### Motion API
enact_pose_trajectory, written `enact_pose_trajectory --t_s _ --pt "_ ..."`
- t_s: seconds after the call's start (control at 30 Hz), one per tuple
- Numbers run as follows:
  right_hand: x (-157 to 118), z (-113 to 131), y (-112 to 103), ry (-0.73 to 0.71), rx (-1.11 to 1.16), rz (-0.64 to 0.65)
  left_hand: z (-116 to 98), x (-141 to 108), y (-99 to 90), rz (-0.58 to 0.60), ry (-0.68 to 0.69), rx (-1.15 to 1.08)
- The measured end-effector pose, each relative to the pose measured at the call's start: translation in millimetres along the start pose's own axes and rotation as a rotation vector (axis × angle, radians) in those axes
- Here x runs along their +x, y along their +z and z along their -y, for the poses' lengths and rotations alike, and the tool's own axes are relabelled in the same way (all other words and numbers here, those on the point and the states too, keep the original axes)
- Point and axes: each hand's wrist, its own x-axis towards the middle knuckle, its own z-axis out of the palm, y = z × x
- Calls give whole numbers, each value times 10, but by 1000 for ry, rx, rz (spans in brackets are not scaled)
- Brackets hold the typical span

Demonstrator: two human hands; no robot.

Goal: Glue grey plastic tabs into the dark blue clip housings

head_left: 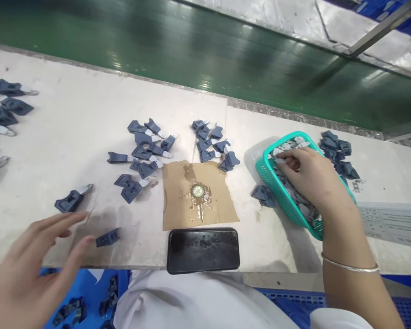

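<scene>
At the lower left, my left hand (pixel 37 265) hovers with thumb and fingers apart, holding nothing. A single dark blue part (pixel 108 237) lies just right of its thumb, and a part with a light grey tab (pixel 70 200) lies beyond its fingertips. On the right, my right hand (pixel 310 178) reaches into a green basket (pixel 281 194) of small grey pieces (pixel 299 201). Its fingers are pinched at a grey piece near the basket's far left side. Dark blue parts without visible tabs (pixel 263 195) sit beside the basket.
Clusters of tabbed parts (pixel 144 153) cover the table's middle and left. A cardboard piece (pixel 178 205) bears a small round dish (pixel 197 191) and wet spots. A phone (pixel 203 250) lies at the front edge. Behind runs a green belt (pixel 157 50); a blue bin (pixel 92 301) is below left.
</scene>
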Motion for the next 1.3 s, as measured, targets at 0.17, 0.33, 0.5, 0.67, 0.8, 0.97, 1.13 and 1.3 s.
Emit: enact_pose_trajectory --t_s 0.17,0.33,0.5,0.67,0.8,0.97,1.13,1.3 --pt "6 -76 11 61 32 -22 -32 -33 1 114 190 264" --pt "-137 -27 -11 62 377 -208 0 -73 66 68 128 261" --pt "-522 498 -66 -104 906 -285 -322 -79 164 -140 -97 95" --pt "-629 1020 125 -189 1186 48 -844 -2 471 -176 -331 -503" --pt "-535 1159 405 -217 1217 133 -1002 94 737 -18 -360 -829" --pt "-515 1169 580 -365 1103 47 -949 187 972 86 -284 -966" --pt "-530 1160 582 -587 812 -59 -984 250 1074 68 -150 -898" --pt "-520 1131 575 -724 660 -88 -1036 264 1095 65 -111 -726"
